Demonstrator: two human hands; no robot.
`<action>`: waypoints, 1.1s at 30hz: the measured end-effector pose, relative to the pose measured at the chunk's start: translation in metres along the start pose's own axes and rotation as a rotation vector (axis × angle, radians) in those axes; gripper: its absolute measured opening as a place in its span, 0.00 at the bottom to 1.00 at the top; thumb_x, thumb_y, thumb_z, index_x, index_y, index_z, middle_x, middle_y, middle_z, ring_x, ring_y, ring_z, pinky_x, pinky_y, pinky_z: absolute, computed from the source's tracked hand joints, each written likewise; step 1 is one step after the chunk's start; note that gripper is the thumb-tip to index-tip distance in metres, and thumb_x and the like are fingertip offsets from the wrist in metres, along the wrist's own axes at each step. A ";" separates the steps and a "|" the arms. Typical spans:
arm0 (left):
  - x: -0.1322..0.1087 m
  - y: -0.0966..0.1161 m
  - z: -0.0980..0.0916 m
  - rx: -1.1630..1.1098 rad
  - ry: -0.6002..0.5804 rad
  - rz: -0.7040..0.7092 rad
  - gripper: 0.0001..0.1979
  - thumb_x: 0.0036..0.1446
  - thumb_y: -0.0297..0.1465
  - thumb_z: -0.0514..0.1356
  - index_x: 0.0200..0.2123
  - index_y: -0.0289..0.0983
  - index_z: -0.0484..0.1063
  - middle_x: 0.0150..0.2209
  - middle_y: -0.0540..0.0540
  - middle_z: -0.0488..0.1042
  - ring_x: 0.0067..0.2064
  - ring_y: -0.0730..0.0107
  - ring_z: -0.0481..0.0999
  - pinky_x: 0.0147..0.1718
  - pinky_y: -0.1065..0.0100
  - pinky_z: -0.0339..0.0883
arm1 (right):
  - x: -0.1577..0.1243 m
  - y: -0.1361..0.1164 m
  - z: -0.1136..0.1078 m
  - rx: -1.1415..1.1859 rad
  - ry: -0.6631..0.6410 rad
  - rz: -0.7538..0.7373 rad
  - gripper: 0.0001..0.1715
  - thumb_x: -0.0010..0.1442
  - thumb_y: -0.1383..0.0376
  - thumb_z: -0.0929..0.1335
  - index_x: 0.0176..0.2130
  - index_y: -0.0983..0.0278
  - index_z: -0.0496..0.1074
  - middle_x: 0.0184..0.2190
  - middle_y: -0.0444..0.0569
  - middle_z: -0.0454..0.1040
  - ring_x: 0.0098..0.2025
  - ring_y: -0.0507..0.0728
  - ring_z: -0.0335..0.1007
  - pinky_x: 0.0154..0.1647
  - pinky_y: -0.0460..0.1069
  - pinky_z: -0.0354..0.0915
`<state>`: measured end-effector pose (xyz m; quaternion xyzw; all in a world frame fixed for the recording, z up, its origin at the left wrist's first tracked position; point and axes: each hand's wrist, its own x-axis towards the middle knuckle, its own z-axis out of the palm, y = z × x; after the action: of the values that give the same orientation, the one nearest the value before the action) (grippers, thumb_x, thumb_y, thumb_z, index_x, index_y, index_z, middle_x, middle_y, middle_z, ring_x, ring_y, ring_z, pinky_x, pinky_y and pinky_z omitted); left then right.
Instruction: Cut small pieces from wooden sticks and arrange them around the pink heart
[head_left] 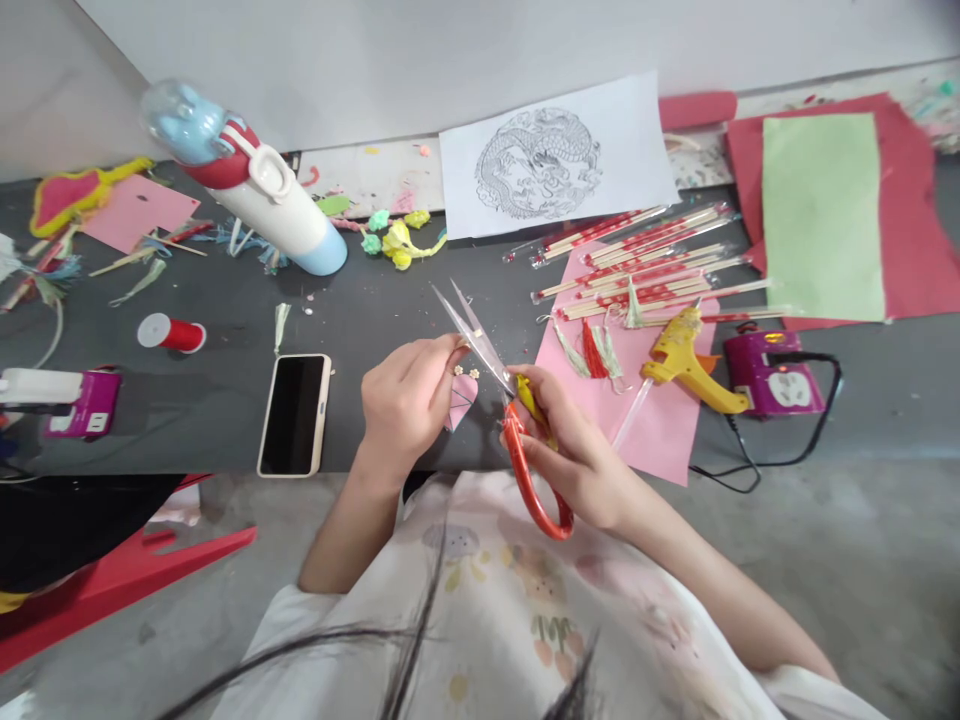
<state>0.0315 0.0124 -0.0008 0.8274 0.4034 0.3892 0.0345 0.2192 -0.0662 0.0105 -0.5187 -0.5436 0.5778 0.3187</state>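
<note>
My right hand (577, 450) grips scissors (520, 440) with an orange-red handle loop. Their blades are parted and point up and left, close to my left fingertips. A yellow piece (534, 408) shows beside the scissors in the same hand; whether it belongs to them I cannot tell. My left hand (405, 400) is closed in a pinch near the blades, around something too small to name. Just right of it, a small pink folded paper piece (463, 402) lies on the dark table (360, 320), with two tiny pale flower shapes (474, 373) at its top edge.
A phone (295, 415), red thread spool (172, 333) and water bottle (262, 200) stand or lie to the left. Rightward are wrapped sticks (652, 262), tassels (592, 350), a yellow glue gun (686, 360) and a purple power socket (772, 375) with a black cord. A dragon print (540, 165) lies behind.
</note>
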 end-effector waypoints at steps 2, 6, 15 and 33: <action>-0.002 -0.001 0.002 -0.019 0.007 0.021 0.07 0.64 0.24 0.57 0.42 0.37 0.75 0.32 0.48 0.79 0.33 0.71 0.77 0.35 0.73 0.68 | 0.000 0.000 0.001 -0.004 0.002 -0.009 0.30 0.64 0.64 0.63 0.62 0.61 0.51 0.38 0.45 0.61 0.33 0.54 0.59 0.36 0.52 0.61; -0.003 -0.001 0.002 -0.054 -0.010 0.014 0.08 0.64 0.23 0.56 0.41 0.37 0.75 0.30 0.48 0.78 0.32 0.73 0.76 0.33 0.73 0.67 | -0.001 0.000 0.002 -0.008 0.000 -0.015 0.30 0.65 0.64 0.63 0.62 0.63 0.50 0.36 0.45 0.60 0.31 0.53 0.58 0.34 0.51 0.62; 0.001 0.003 0.002 -0.082 -0.011 -0.052 0.09 0.65 0.27 0.57 0.32 0.37 0.74 0.23 0.52 0.71 0.25 0.76 0.68 0.29 0.74 0.62 | -0.001 0.000 0.003 -0.010 -0.015 -0.018 0.32 0.64 0.64 0.63 0.63 0.64 0.49 0.37 0.46 0.60 0.31 0.53 0.58 0.34 0.51 0.62; 0.004 0.005 -0.001 -0.169 -0.152 -0.236 0.14 0.65 0.30 0.56 0.27 0.38 0.73 0.24 0.52 0.73 0.27 0.75 0.72 0.29 0.74 0.63 | 0.002 0.005 0.000 -0.056 0.021 -0.014 0.30 0.64 0.63 0.63 0.62 0.62 0.50 0.39 0.47 0.61 0.35 0.55 0.60 0.39 0.53 0.62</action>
<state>0.0354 0.0119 0.0038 0.7955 0.4598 0.3515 0.1798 0.2197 -0.0653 0.0053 -0.5296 -0.5598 0.5549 0.3136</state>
